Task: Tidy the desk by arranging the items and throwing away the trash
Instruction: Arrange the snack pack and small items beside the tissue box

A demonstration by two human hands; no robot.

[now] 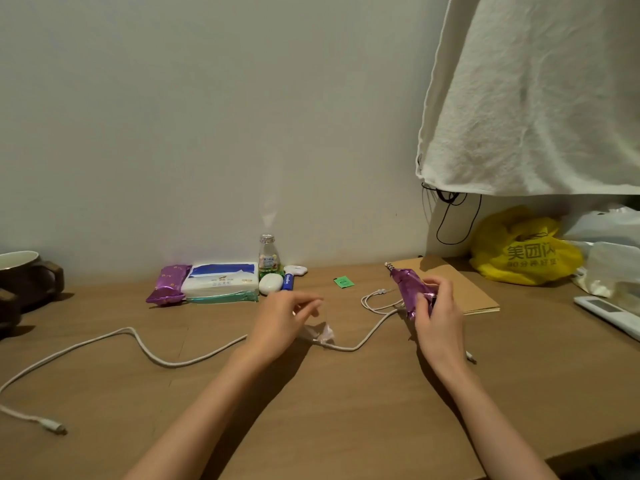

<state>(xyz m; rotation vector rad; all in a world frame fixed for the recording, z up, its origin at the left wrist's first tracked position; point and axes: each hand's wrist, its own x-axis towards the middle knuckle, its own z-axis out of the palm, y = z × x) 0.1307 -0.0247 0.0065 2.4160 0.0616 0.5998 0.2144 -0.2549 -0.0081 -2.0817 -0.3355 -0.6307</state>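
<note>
Currently we hold a purple foil packet in our right hand, fingers wrapped around its lower end, lifted off the counter above the kraft notebook's near edge. A matching purple packet already lies against the tissue pack at the wall, so we judge this one belongs beside it.

Left hand hovers low, fingers loosely spread and holding nothing; just beside it sits a crumpled clear wrapper, touching the white charging cable. Likely trash, and probably the reason the hand is there.

Back row looks sorted: small glass bottle, white oval case, blue tube, grouped tight by the tissue pack. Loose yet: the cable sprawled across the counter, a small green sachet, a thin white cord coiled by the notebook.

Yellow plastic bag sits far right under a hanging white cloth; whether it serves for rubbish we cannot tell.
</note>
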